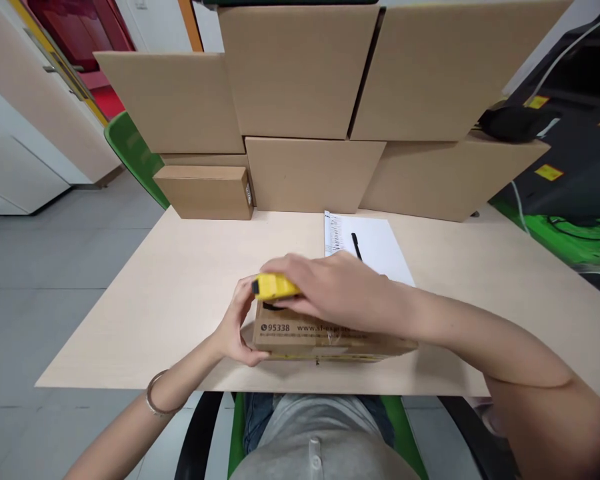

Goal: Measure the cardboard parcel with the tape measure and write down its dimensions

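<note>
I see the yellow tool (273, 287) lying on the top face of the printed carton (325, 339), at that carton's left end. Its long axis runs left to right across my view, and its dark tip points left. The right hand (335, 288) closes over the tool from above and covers its right portion. The left hand (237, 328) clasps the carton's left end with the fingers curled around the corner; a bracelet (155, 397) sits on that wrist. The carton rests near the front edge of the table (180, 280), long side facing me. Behind it lies a paper sheet (380, 250) with a pen (356, 245) on it. Stacked cartons (300, 73) line the far edge.
</note>
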A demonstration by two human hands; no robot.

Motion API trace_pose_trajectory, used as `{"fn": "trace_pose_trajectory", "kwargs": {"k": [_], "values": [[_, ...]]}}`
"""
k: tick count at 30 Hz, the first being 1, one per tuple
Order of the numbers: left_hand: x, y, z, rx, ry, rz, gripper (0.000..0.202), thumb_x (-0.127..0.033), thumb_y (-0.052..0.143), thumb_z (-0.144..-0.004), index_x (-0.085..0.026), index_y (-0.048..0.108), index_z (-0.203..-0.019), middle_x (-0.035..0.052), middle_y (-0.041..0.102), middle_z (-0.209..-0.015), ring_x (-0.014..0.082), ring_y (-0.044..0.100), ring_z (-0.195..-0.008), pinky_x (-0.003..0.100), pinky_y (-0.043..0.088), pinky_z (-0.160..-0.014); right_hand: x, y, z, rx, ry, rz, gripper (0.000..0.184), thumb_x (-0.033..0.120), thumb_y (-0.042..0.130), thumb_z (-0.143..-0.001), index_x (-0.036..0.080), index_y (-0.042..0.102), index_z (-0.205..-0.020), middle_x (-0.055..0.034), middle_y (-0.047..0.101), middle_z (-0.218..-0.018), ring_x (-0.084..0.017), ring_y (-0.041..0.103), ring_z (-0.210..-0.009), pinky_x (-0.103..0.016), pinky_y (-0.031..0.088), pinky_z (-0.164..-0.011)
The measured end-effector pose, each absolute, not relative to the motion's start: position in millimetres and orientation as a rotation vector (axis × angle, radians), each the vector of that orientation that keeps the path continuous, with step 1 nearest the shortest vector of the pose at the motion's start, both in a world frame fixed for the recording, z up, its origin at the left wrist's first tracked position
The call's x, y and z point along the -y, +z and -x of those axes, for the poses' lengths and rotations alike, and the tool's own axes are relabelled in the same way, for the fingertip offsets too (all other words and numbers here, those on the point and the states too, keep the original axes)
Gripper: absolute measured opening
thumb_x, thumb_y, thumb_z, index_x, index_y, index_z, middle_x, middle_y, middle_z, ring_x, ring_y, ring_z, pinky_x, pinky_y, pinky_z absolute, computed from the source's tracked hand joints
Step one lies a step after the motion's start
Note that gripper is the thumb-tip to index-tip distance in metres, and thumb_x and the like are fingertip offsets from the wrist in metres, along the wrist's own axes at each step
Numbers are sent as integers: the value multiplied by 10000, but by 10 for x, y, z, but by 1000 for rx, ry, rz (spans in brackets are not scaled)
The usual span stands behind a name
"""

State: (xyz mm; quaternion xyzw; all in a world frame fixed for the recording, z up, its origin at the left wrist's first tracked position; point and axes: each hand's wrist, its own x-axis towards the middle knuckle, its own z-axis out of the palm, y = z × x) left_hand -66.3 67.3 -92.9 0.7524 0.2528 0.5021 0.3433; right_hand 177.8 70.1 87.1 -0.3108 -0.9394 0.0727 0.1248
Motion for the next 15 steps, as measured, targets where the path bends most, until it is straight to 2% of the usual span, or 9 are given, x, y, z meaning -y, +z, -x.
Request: {"fn": "trace_pose_trajectory", "kwargs": {"k": [2,5,8,12,15], "values": [[-664,-802,615,-716,1323,-1846,948,-685,785,-635,-278,481,-1435,139,500,-1385,407,462,-1341,574,392,-1130,-699,935,-1961,2514,121,1114,492,545,486,-1003,219,469,-1371,-72,727,-1133,-223,726,-741,-304,474,-595],[-637,-677,524,-863,1215,-1477,735,-681,648,-802,-268,500,-1392,118,536,-1382,358,524,-1283,500,454,-1070,-661,1011,-2318,2115,61,1358,585,638,554,-930,230,472,-1341,-78,712,-1130,-229,712,-744,-327,499,-628],[-620,-672,424,-917,1032,-1172,560,-584,609,-875,-271,498,-1327,86,613,-1277,313,608,-1168,447,507,-981,-576,937,-2571,1933,310,1456,518,611,582,-928,245,483,-1281,-63,726,-1052,-229,703,-769,-337,515,-657],[-649,-730,354,-980,947,-1074,447,-544,545,-931,-247,525,-1264,72,637,-1240,293,605,-1184,440,475,-1028,-437,585,-2596,1943,868,1525,407,575,503,-980,244,497,-1217,-41,746,-939,-223,703,-753,-342,524,-643],[-701,-768,376,-1113,948,-1191,415,-561,550,-925,-221,609,-1154,75,612,-1183,313,531,-1248,463,404,-1099,-365,304,-2505,2071,798,1552,339,515,481,-992,224,542,-1153,-75,742,-989,-246,691,-833,-390,522,-723]]}}
